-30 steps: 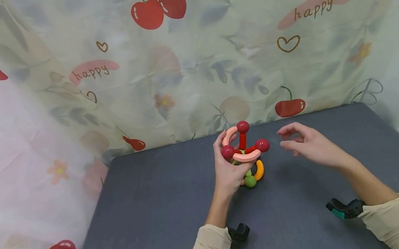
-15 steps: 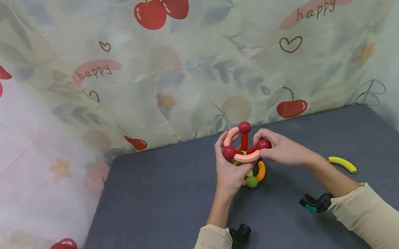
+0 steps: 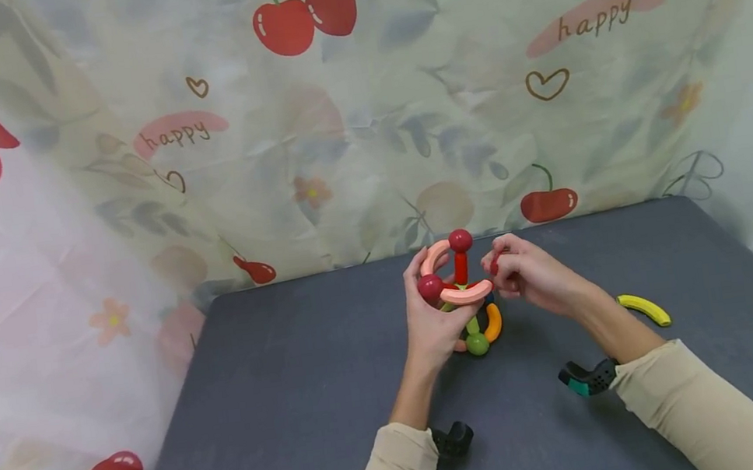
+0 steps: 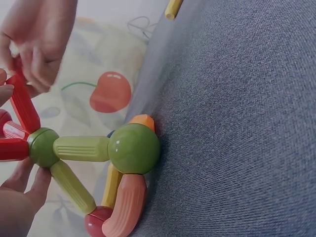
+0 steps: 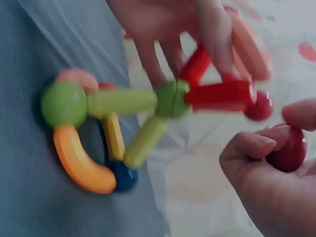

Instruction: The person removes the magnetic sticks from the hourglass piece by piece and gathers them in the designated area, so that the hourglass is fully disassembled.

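My left hand (image 3: pixel 432 330) grips the upper part of a ball-and-rod model made of magnetic-looking sticks. Its lower green ball (image 4: pixel 134 148) and orange curved rod (image 5: pixel 79 160) are down at the tabletop. Light-green rods run up to a middle green ball (image 5: pixel 172 98), where red rods (image 5: pixel 222 96) branch off. Two pink curved rods (image 3: pixel 466 294) and red balls (image 3: pixel 460 240) sit at the top. Just to the right, my right hand (image 3: pixel 540 277) pinches a dark red ball (image 5: pixel 291 148); in the right wrist view it is apart from the bare red rod end.
A yellow curved rod (image 3: pixel 644 309) lies on the grey tabletop (image 3: pixel 298 401) to the right of the model. Behind the table hangs a cherry-print curtain (image 3: pixel 349 128). Each wrist wears a black device (image 3: pixel 588 377).
My right hand came in from the right to the model's right-hand red ball, then drew that ball off the rod. The yellow rod came into sight. My left hand stayed put.
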A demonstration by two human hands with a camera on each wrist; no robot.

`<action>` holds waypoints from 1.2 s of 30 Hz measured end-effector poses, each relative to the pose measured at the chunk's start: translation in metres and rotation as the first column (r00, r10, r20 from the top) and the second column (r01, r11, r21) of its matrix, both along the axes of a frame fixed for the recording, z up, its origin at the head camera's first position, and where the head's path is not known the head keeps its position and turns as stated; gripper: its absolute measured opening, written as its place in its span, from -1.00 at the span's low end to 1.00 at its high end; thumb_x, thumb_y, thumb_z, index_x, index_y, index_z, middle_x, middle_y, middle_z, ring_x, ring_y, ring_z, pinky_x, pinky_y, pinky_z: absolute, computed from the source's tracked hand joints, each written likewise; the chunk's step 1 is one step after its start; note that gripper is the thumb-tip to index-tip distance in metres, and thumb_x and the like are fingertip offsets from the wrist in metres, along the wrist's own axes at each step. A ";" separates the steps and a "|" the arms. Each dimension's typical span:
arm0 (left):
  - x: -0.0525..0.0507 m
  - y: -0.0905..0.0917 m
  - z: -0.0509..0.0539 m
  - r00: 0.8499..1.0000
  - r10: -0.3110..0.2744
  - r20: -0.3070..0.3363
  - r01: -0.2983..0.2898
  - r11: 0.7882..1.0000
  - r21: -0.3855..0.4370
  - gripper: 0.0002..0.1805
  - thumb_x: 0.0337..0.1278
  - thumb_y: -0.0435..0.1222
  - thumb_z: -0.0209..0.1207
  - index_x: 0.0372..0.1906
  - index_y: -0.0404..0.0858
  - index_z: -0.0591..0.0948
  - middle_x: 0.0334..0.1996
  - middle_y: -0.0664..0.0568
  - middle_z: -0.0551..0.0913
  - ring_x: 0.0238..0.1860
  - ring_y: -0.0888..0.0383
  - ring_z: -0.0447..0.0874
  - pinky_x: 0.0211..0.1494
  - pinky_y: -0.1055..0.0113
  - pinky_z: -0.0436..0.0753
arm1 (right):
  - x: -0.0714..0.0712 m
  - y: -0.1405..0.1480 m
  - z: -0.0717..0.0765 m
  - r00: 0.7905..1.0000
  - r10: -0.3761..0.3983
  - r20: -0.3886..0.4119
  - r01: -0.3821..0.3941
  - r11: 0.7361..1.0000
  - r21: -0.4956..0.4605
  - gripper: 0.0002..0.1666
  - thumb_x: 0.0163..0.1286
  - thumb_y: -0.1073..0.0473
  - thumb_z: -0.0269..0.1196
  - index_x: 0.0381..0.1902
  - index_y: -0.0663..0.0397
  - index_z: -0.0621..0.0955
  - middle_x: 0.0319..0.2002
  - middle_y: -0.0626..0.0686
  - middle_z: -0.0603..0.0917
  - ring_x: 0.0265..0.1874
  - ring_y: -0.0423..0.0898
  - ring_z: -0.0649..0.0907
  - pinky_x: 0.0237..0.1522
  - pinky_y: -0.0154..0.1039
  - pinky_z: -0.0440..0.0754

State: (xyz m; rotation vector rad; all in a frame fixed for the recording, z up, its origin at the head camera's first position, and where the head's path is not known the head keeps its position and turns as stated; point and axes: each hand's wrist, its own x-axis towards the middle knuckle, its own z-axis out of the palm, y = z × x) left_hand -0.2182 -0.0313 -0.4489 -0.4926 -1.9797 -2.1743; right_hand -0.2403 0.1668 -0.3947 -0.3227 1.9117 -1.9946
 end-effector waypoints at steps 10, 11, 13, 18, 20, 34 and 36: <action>0.001 -0.001 0.001 1.000 0.013 0.006 -0.013 1.000 -0.008 0.04 0.04 -0.34 0.50 0.55 -0.01 0.13 0.38 0.12 0.47 0.27 -0.05 0.60 0.32 0.14 0.64 | -0.052 0.026 -0.031 0.948 -0.121 -0.295 0.256 0.840 0.478 -0.35 0.48 0.14 0.25 0.42 0.25 0.34 0.11 0.29 0.51 -0.27 0.08 0.61 -0.24 -0.26 0.62; 0.001 -0.001 0.001 1.000 0.015 0.004 -0.015 1.000 -0.007 0.04 0.04 -0.33 0.50 0.55 -0.01 0.13 0.38 0.11 0.47 0.28 -0.03 0.59 0.32 0.14 0.64 | -0.057 0.026 -0.036 0.941 -0.123 -0.317 0.278 0.814 0.510 -0.34 0.48 0.11 0.27 0.41 0.25 0.36 0.13 0.30 0.53 -0.24 0.11 0.63 -0.24 -0.24 0.62; 0.001 -0.001 0.001 1.000 0.016 0.004 -0.016 1.000 -0.005 0.03 0.04 -0.32 0.50 0.55 0.01 0.14 0.39 0.09 0.46 0.27 0.01 0.59 0.32 0.17 0.63 | -0.068 0.025 -0.047 0.928 -0.122 -0.352 0.315 0.759 0.569 -0.32 0.46 0.05 0.31 0.39 0.25 0.38 0.15 0.31 0.56 -0.18 0.13 0.67 -0.19 -0.19 0.65; 0.001 -0.001 0.001 1.000 0.005 -0.003 -0.005 1.000 -0.014 0.07 0.04 -0.31 0.51 0.57 -0.05 0.10 0.41 0.13 0.45 0.31 0.07 0.54 0.31 0.24 0.63 | -0.084 0.019 -0.071 0.895 -0.074 -0.440 0.377 0.652 0.657 -0.42 0.41 0.11 0.35 0.26 0.35 0.54 0.07 0.38 0.58 -0.08 0.19 0.60 0.00 0.05 0.62; 0.001 -0.002 0.001 1.000 0.003 -0.009 -0.003 1.000 -0.018 0.08 0.03 -0.30 0.51 0.57 -0.07 0.09 0.41 0.15 0.45 0.33 0.08 0.53 0.32 0.24 0.63 | -0.086 0.016 -0.077 0.891 -0.050 -0.452 0.382 0.622 0.684 -0.44 0.40 0.15 0.36 0.24 0.38 0.56 0.05 0.40 0.57 -0.05 0.22 0.55 0.05 0.13 0.56; 0.000 0.000 -0.002 1.000 0.002 -0.004 -0.002 1.000 -0.006 0.06 0.04 -0.36 0.50 0.56 -0.08 0.10 0.39 0.07 0.46 0.28 -0.08 0.59 0.32 0.16 0.64 | -0.046 0.011 -0.007 0.894 -0.075 -0.442 0.320 0.798 0.511 -0.37 0.55 -0.17 0.15 0.38 0.07 0.44 0.20 0.21 0.53 -0.05 0.13 0.63 -0.01 0.00 0.64; 0.000 0.001 -0.002 1.000 -0.004 -0.001 0.004 1.000 -0.003 0.06 0.04 -0.37 0.49 0.57 -0.08 0.10 0.41 0.03 0.45 0.29 -0.09 0.58 0.32 0.12 0.64 | -0.037 0.005 0.007 0.901 -0.033 -0.433 0.267 0.829 0.491 -0.36 0.54 -0.18 0.17 0.41 -0.01 0.42 0.21 0.17 0.55 -0.16 0.06 0.64 -0.14 -0.09 0.62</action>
